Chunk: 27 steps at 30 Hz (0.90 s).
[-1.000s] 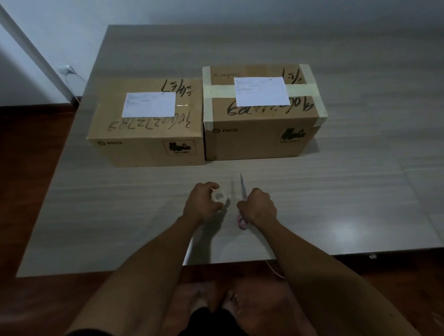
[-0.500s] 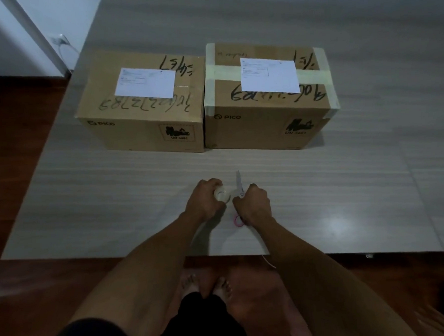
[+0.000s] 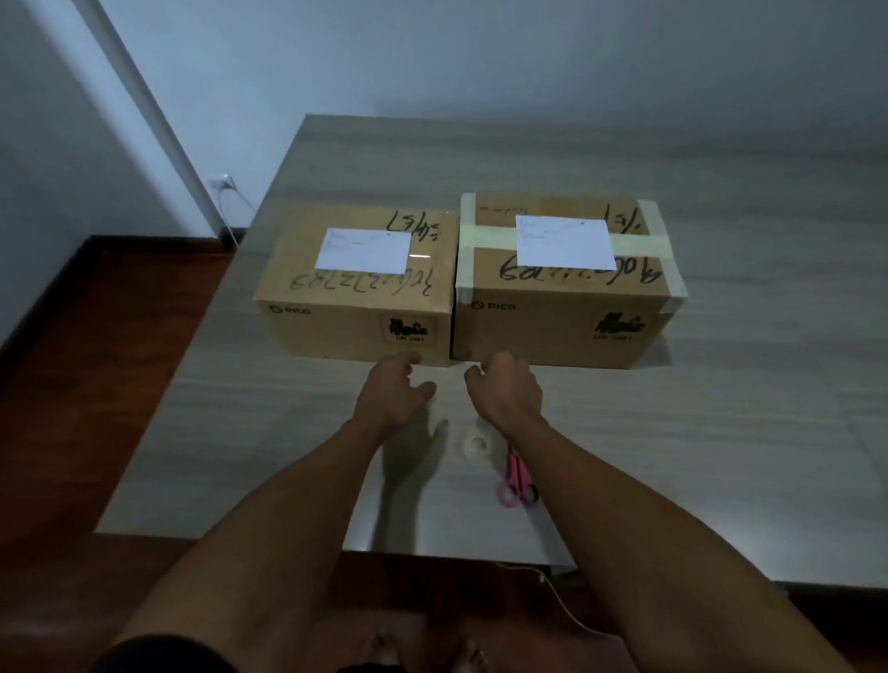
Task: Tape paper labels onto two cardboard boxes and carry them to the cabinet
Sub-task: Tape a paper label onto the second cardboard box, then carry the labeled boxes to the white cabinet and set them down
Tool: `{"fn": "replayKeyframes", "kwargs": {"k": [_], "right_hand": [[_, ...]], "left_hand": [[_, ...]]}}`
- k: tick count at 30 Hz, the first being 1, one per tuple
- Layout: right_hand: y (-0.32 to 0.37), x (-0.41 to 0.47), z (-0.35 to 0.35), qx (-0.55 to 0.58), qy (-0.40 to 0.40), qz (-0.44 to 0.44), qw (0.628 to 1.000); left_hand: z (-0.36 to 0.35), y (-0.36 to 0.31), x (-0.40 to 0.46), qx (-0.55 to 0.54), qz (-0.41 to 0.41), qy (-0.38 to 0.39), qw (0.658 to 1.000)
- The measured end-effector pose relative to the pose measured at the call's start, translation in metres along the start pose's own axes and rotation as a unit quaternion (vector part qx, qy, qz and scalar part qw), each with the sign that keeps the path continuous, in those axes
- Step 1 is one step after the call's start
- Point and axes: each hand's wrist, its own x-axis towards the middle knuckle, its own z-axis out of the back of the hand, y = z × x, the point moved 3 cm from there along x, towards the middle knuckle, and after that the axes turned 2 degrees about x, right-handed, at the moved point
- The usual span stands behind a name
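Cardboard boxes, the left box (image 3: 358,310) and right box (image 3: 563,304), sit touching side by side on the bench (image 3: 743,397), each topped with a white paper label (image 3: 362,248). Left hand (image 3: 391,395) and right hand (image 3: 506,389) hover near them, fingers loosely curled, holding nothing. Tape roll (image 3: 476,443) and pink scissors (image 3: 516,481) lie behind the hands

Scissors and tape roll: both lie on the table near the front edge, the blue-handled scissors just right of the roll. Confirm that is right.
One detail is wrong: the scissors have pink handles, not blue. The head view shows them lying on the table just right of the tape roll, near the front edge, as stated.
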Motion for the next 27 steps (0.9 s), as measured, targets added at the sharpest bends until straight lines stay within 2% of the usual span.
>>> {"fn": "replayKeyframes", "kwargs": {"k": [7,13,17,21,25,27], "right_hand": [[0.058,0.004,-0.006,0.066,-0.007,0.022,0.998],[0.091,0.016,-0.020,0.156,-0.026,-0.019,0.987],[0.105,0.024,-0.033,0.190,-0.072,-0.093,0.975],[0.116,0.033,-0.045,0.218,-0.118,-0.159,0.956],[0.123,0.041,-0.055,0.288,-0.162,-0.196,0.923],[0.122,0.042,-0.058,0.293,-0.177,-0.195,0.919]], "left_hand": [[0.068,0.014,0.015,0.007,-0.003,-0.069,0.998],[0.123,0.041,0.043,0.026,0.024,-0.135,0.990],[0.153,0.063,0.068,0.057,0.029,-0.168,0.984],[0.165,0.087,0.090,0.038,0.057,-0.150,0.986],[0.169,0.110,0.107,-0.085,0.082,-0.126,0.985],[0.169,0.118,0.112,-0.107,0.096,-0.112,0.983]]}}
